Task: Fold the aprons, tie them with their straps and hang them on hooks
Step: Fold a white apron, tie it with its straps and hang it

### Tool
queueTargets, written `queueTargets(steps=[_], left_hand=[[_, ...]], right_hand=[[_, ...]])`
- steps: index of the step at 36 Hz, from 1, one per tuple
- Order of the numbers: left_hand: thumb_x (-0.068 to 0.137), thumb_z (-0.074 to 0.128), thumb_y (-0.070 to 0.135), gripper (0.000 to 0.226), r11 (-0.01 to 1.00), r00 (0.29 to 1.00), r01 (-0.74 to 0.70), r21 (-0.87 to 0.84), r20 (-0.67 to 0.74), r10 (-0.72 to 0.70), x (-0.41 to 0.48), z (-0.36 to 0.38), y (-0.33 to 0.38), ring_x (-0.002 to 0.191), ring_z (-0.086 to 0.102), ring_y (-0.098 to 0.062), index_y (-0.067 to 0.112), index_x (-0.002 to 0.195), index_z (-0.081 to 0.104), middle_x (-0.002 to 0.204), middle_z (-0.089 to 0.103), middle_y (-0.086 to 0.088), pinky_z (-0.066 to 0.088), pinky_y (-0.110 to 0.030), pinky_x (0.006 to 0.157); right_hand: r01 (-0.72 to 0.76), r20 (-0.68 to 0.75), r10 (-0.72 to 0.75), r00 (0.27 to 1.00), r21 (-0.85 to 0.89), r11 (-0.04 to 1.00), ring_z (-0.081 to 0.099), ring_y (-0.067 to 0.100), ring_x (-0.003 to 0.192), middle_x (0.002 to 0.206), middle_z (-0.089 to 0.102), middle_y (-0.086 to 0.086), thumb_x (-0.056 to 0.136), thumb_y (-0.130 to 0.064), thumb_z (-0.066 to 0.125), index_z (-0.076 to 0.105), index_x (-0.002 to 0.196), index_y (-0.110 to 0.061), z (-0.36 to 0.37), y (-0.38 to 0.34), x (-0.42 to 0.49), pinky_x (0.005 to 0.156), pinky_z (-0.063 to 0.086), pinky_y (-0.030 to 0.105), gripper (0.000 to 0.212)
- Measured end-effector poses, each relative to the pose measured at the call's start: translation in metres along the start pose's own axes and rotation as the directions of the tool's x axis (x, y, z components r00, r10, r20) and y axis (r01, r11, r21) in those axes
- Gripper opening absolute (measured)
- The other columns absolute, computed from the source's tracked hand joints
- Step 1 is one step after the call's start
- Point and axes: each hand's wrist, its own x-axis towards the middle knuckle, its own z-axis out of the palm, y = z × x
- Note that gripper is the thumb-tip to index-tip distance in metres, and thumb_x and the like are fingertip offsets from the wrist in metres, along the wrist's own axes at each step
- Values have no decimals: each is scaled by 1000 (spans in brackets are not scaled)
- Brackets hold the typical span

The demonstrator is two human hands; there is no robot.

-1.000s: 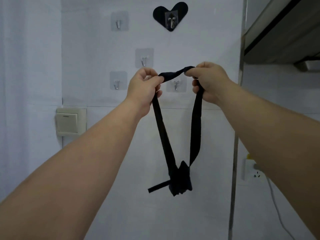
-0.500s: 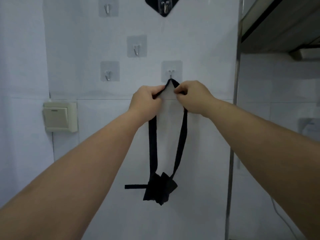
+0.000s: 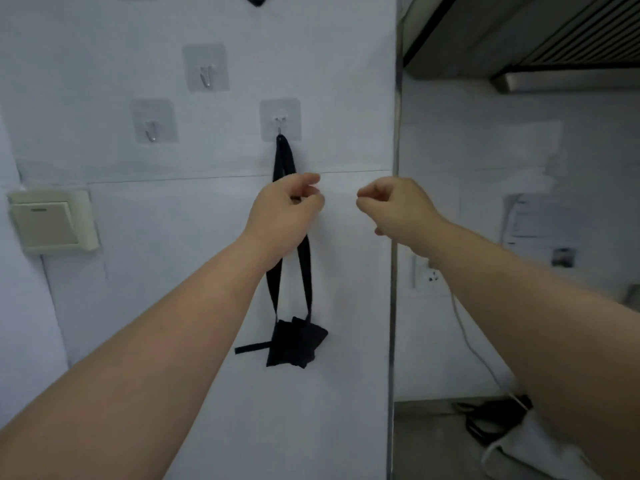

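Obs. 1: The small folded black fabric apron bundle (image 3: 296, 344) hangs against the white wall (image 3: 173, 237), low in the centre of view. It is suspended by its long black strap loop (image 3: 284, 157). One short loose strap end (image 3: 251, 348) sticks out sideways to the left of the bundle.

Obs. 2: The top of the loop sits over the metal hook on a clear square adhesive pad (image 3: 280, 121). Both runs of the strap drop straight down from it to the bundle.

Obs. 3: My left hand (image 3: 285, 211) is in front of the strap, about midway down the loop, with fingers and thumb curled. A dark bit of strap shows between them. I cannot tell whether I am pinching it or only covering it.

Obs. 4: My right hand (image 3: 394, 206) is at the same height, off to the right and apart from the strap. Its fingers are loosely curled and it holds nothing.

Obs. 5: Two more clear-pad hooks are bare, one up and left (image 3: 206, 69) and one level with the used hook, further left (image 3: 152, 123).

Obs. 6: A beige wall switch (image 3: 48, 221) is at far left. A vertical metal edge strip (image 3: 393, 306) ends the wall at right. Beyond it are a white socket (image 3: 427, 275) and a white cable (image 3: 478, 355) running down from it.
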Motion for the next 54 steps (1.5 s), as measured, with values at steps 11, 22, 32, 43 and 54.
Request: queueTargets(steps=[11,22,32,43,54], left_hand=[[89,59,17,21,994,962,63,-87,270,-37,-61,124,39,78,60,-4,25,107,66,84,64,13,46,-18,78],[92,57,14,17,944,834,230,-238,547,-65,-187,330,119,62,56,8,18,107,66,77,61,11,41,-2,57],[91,58,10,17,880,739,393,-267,661,-129,-281,474,135,60,53,9,16,104,67,76,62,9,41,-5,58],[87,64,20,39,923,771,365,-123,596,-225,-232,582,81,91,57,-7,20,125,55,107,60,6,43,-19,82],[59,77,62,125,925,602,109,365,716,-354,-177,743,24,144,-10,-33,39,147,-9,154,-24,-9,16,-50,116]], right_hand=[[-214,-60,210,976,-69,974,55,12,66,73,57,-7,91,-23,58,65,92,-20,-101,74,-87,77,53,35,7],[-529,-199,492,847,-235,815,58,15,72,81,63,-1,92,-25,57,67,97,-15,-302,184,-254,75,53,37,15],[-680,-263,627,733,-251,689,54,13,66,82,66,5,91,-22,56,68,96,-11,-418,268,-348,65,44,25,16],[-704,-205,673,711,-205,680,56,11,74,98,63,-1,94,-28,53,59,120,-17,-443,371,-305,58,40,20,29],[-760,-172,742,648,-213,614,52,11,94,119,58,2,95,-31,51,52,128,-20,-478,490,-228,76,38,21,35]])
